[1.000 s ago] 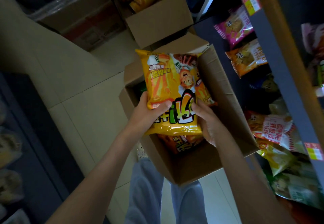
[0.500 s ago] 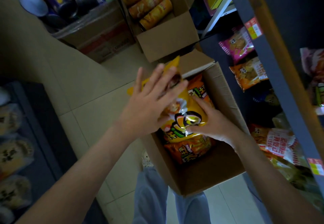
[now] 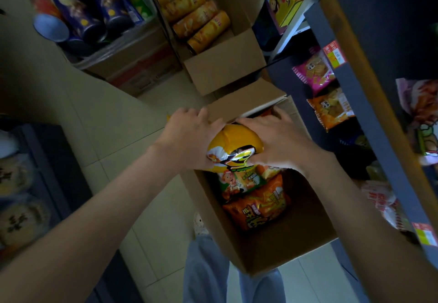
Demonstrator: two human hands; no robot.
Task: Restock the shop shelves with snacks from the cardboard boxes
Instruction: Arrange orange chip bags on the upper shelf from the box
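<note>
Yellow snack bag (image 3: 237, 140): held between both grips, above the far end of the open cardboard box (image 3: 265, 257), bulging upward.
Left grip (image 3: 189, 139): closed round the bag's left side, fingers curled over its far edge.
Right grip (image 3: 280, 141): clasps the bag's right side, fingers spread over the top, thumb at the near edge.
Box contents: green snack bag (image 3: 239, 182) just below the held bag; orange snack bag (image 3: 258, 208) nearer the person.
Second box (image 3: 225, 68): farther off on the floor, holds orange canisters (image 3: 196, 18).
Shelf (image 3: 369, 122): right of the box, carries a pink bag (image 3: 312, 73).
</note>
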